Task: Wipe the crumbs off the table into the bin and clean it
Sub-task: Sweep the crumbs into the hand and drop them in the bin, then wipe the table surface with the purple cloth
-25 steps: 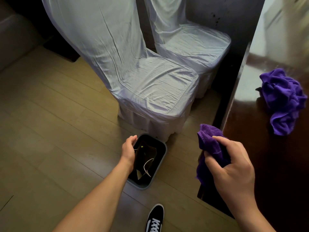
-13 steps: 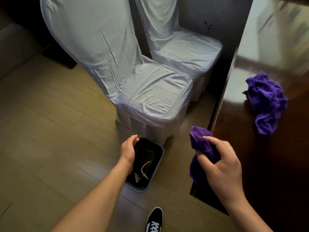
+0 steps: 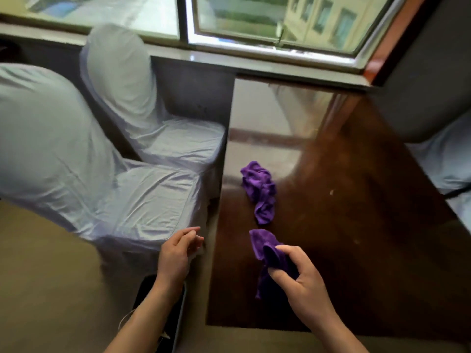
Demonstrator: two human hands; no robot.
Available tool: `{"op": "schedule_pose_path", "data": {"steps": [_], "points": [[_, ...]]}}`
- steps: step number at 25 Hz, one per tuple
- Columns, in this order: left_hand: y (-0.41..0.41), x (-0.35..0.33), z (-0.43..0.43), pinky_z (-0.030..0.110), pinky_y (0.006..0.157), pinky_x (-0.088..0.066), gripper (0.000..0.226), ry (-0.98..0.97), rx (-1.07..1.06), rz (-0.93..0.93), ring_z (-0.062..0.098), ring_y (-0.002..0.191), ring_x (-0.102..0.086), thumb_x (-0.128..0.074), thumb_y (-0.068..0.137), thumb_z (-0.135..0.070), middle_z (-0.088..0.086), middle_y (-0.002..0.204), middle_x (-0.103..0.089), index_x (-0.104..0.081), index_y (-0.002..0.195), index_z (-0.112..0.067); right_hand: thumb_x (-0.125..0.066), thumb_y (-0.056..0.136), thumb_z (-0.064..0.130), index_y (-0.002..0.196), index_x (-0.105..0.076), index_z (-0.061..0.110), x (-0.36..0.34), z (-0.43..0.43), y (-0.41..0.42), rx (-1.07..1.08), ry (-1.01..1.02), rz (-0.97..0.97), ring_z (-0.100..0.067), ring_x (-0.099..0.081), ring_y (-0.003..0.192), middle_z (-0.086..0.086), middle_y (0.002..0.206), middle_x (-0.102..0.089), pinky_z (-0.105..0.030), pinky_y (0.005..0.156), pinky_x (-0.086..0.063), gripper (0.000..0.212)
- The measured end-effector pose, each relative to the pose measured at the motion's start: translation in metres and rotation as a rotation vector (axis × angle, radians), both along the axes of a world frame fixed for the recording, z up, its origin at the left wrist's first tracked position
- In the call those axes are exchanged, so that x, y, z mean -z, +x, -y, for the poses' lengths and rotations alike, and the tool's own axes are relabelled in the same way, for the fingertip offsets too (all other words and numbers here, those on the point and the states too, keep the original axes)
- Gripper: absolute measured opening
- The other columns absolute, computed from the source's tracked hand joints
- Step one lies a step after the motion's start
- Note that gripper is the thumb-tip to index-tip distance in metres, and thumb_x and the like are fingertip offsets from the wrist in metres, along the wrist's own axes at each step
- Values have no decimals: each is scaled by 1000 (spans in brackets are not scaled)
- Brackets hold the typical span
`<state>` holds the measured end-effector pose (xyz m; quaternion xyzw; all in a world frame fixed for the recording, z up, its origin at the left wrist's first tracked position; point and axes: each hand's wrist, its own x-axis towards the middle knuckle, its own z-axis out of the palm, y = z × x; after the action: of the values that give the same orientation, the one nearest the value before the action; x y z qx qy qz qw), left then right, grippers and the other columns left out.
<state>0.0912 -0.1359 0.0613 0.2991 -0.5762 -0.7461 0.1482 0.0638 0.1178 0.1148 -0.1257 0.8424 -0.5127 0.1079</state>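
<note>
Head view: the right hand (image 3: 303, 281) is closed on a purple cloth (image 3: 266, 253), pinched between thumb and fingers (image 3: 285, 275). The cloth bunches above the fingers and hangs below them, over the near part of the dark glossy table (image 3: 356, 225). Whether its lower end touches the tabletop cannot be told.

Just beyond those fingers, farther along the table, a second purple cloth (image 3: 260, 191) lies crumpled on the surface, apart from the held one. To the right of the fingers and well apart, a small pale crumb (image 3: 331, 192) sits on the table; a fainter speck (image 3: 356, 242) lies nearer, also to the right.

The left hand (image 3: 175, 253) hangs off the table's left edge with fingers loosely spread and slightly curled, holding nothing. Its fingertips (image 3: 195, 229) are close to the corner of a seat on a chair (image 3: 142, 200) draped in a pale cover. Below that hand, under the wrist and forearm, the bin (image 3: 175, 319) stands on the floor beside the table; only part of its dark inside and grey rim shows.

A second covered chair (image 3: 163, 133) stands beyond the first, and a window (image 3: 254, 24) runs across the far wall past the table's end.
</note>
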Motion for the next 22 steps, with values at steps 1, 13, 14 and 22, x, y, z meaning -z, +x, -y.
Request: {"op": "schedule_pose_path", "data": {"steps": [1, 13, 14, 22], "points": [[-11, -8, -13, 26, 71, -53, 20, -44, 63, -10, 18, 75, -65, -52, 93, -7, 11, 76, -70, -71, 94, -9, -72, 80, 23, 102, -63, 41, -6, -17, -2, 38, -2, -1, -7, -62, 96, 13, 103, -63, -34, 84, -51, 30], [-110, -10, -167, 27, 100, -38, 36, -915, 393, 28, 12, 115, -52, -69, 83, -24, -4, 118, -60, -64, 118, -24, -74, 73, 12, 96, -64, 43, -2, -165, -78, 118, 106, 24, -2, -61, 93, 20, 99, -58, -24, 80, -50, 40], [-115, -5, -174, 28, 106, -33, 42, -1005, 405, 71, 15, 124, -46, -68, 83, -26, 0, 127, -55, -61, 124, -23, -73, 72, 12, 94, -63, 45, 1, -175, -91, 96, 135, 5, -1, -60, 93, 21, 99, -58, -19, 79, -48, 41], [-136, 37, -170, 58, 115, 9, 67, -1353, 413, 592, 23, 147, 16, -39, 90, -57, 2, 162, -1, -10, 149, -43, -70, 70, 30, 98, -61, 44, 5, -155, -190, -54, 164, -82, 1, -58, 90, 19, 100, -57, -19, 74, -46, 33]]}}
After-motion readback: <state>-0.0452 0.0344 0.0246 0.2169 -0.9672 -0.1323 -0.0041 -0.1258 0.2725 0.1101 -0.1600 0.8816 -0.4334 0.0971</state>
